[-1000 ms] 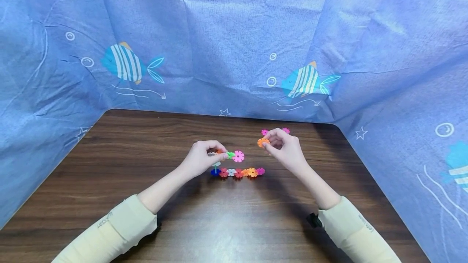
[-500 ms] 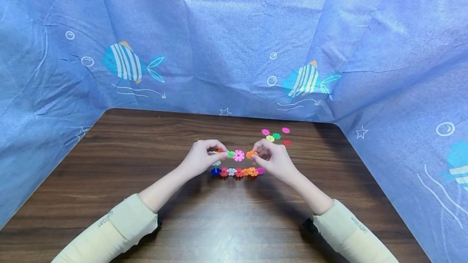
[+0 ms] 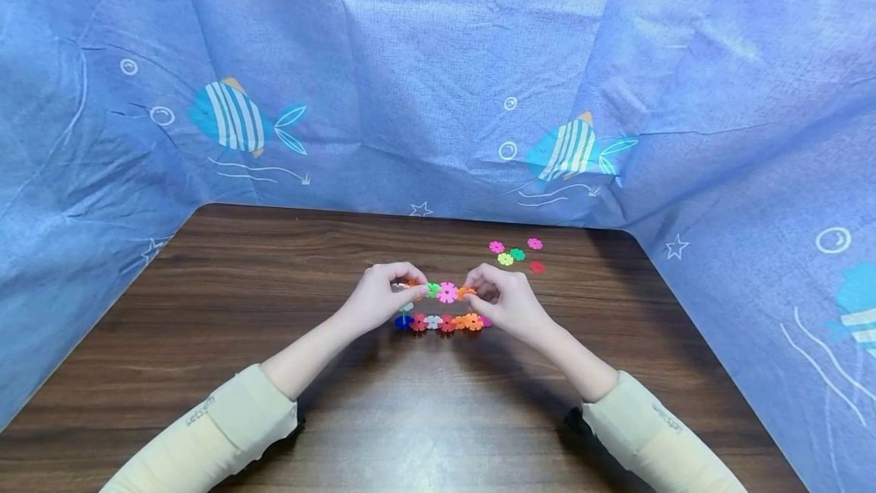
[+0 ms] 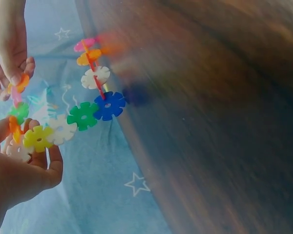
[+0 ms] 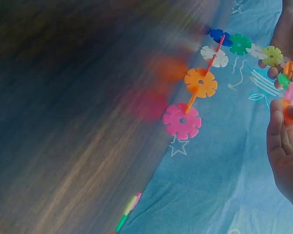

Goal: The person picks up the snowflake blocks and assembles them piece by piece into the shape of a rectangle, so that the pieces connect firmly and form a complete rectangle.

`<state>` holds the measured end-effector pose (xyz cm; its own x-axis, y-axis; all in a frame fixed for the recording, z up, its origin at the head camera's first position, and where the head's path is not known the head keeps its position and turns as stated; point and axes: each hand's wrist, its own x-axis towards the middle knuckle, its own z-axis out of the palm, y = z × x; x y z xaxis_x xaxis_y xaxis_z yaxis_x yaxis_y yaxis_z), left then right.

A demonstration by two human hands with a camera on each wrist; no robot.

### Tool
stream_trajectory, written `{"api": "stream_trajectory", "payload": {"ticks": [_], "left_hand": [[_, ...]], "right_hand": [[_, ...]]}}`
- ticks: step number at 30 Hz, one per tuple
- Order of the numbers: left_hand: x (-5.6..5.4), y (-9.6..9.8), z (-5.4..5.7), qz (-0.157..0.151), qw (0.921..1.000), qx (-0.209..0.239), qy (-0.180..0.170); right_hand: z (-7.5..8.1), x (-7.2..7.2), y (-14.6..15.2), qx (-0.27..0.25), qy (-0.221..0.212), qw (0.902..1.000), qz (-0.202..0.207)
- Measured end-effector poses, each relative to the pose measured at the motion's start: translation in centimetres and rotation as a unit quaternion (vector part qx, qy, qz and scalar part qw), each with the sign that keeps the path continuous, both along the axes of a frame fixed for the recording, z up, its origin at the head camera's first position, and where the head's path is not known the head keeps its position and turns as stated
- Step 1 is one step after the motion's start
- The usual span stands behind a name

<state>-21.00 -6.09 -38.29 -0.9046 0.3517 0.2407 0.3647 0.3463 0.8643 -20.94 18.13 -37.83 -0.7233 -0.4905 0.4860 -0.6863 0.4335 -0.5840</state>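
Observation:
My left hand pinches the upper arm of a chain of slotted, flower-shaped interlocking discs, near its orange and white pieces. Beyond those fingers come a green disc and a pink disc. Between the thumb and fingers of my right hand is an orange disc, its edge right at the pink one. Yellow, white, green and blue discs form the chain's side in the left wrist view. The chain's near row runs from blue through red, white and orange to magenta.
Several loose discs lie at the back right of the wooden table: pink, another pink, green, yellow and red. A blue fish-print cloth stands around the table's back and sides.
My right hand has brought the orange disc left and nearer, from the loose discs to the pink end of the chain. My left hand has stayed in place.

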Motion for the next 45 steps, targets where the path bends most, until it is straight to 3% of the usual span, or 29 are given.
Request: {"api": "stream_trajectory", "payload": {"ticks": [10,22,34,39,45], "left_hand": [[0.3,0.8,0.4,0.002,0.9986,-0.033,0.04],[0.2,1.2,0.0,0.011,0.9986,-0.011,0.051],[0.4,1.6,0.0,0.021,0.9994,0.002,0.029],[0.2,1.6,-0.2,0.027,0.999,-0.007,0.035],[0.2,1.3,0.3,0.013,0.9998,-0.013,-0.007]], "right_hand": [[-0.1,0.0,-0.1,0.013,0.028,0.9995,-0.005],[-0.1,0.0,-0.2,0.012,0.022,0.9996,-0.011],[-0.1,0.0,-0.4,0.016,0.031,0.9993,0.01],[-0.3,0.0,-0.4,0.018,0.029,0.9994,0.003],[-0.2,-0.2,-0.2,0.022,0.012,0.9997,0.0]]}}
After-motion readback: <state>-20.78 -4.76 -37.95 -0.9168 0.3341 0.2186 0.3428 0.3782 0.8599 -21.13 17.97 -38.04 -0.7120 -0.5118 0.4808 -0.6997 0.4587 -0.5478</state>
